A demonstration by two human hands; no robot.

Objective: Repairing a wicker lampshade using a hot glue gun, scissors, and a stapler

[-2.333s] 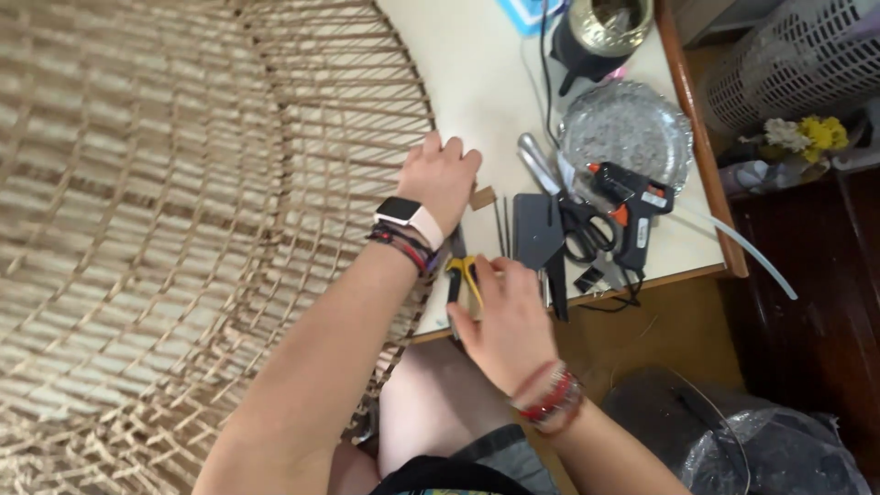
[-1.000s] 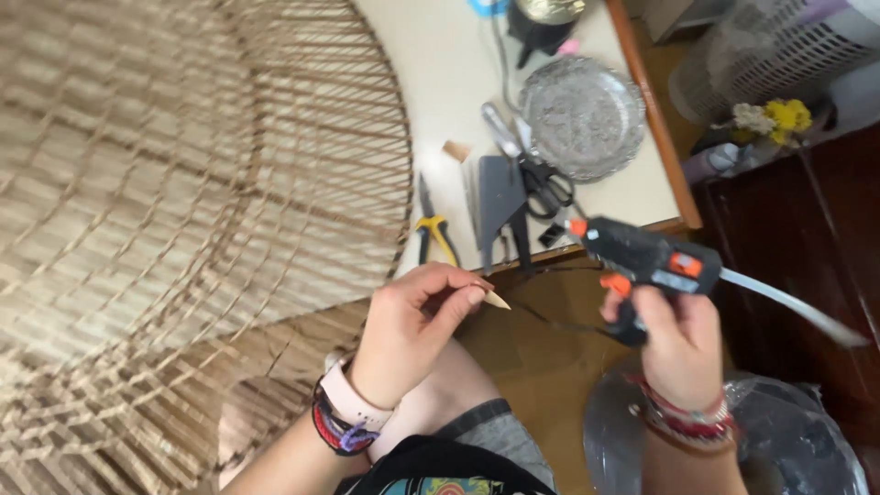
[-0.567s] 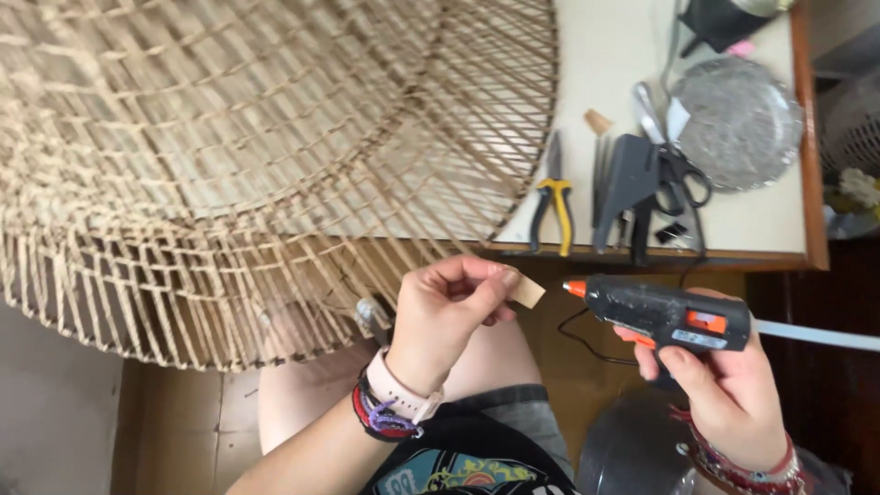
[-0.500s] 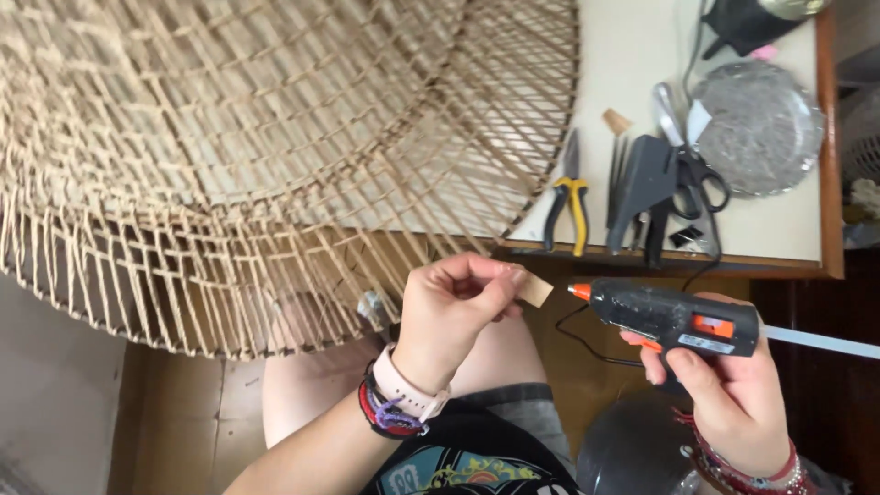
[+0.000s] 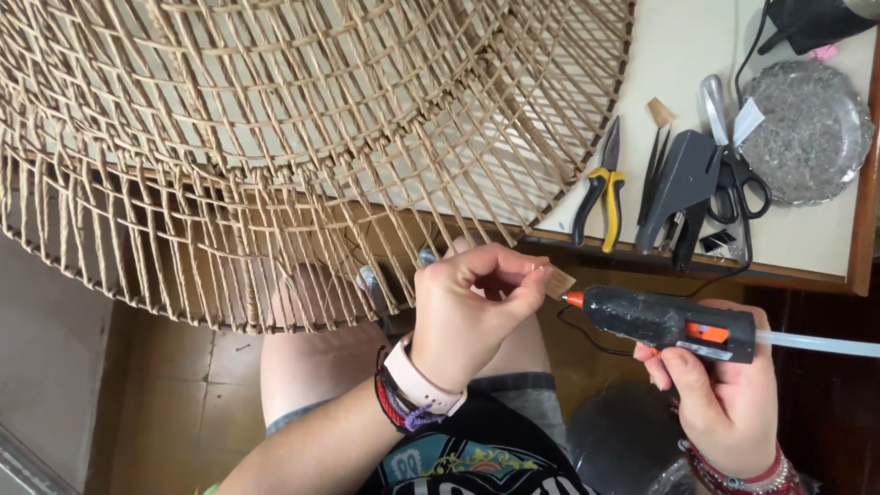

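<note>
My left hand (image 5: 467, 312) pinches a small tan strip of rattan (image 5: 557, 280) between thumb and fingers, held over my lap. My right hand (image 5: 724, 399) grips a black glue gun (image 5: 674, 321) with an orange trigger and orange nozzle; a clear glue stick juts out of its back to the right. The nozzle tip sits just below and right of the strip's end, nearly touching it. A large woven rattan shade (image 5: 275, 137) fills the upper left, overhanging the table edge above my left hand.
On the white table (image 5: 678, 55) lie yellow-handled pliers (image 5: 600, 188), tweezers (image 5: 653, 174), a grey stapler-like tool (image 5: 678, 183), black scissors (image 5: 738, 179), a silver round tray (image 5: 807, 128) and a small tan piece (image 5: 658, 112). A wooden table rim runs just above the glue gun.
My right hand picked the glue gun up off the table and brought it down over my lap. My left hand left the shade and now holds the strip at the nozzle.
</note>
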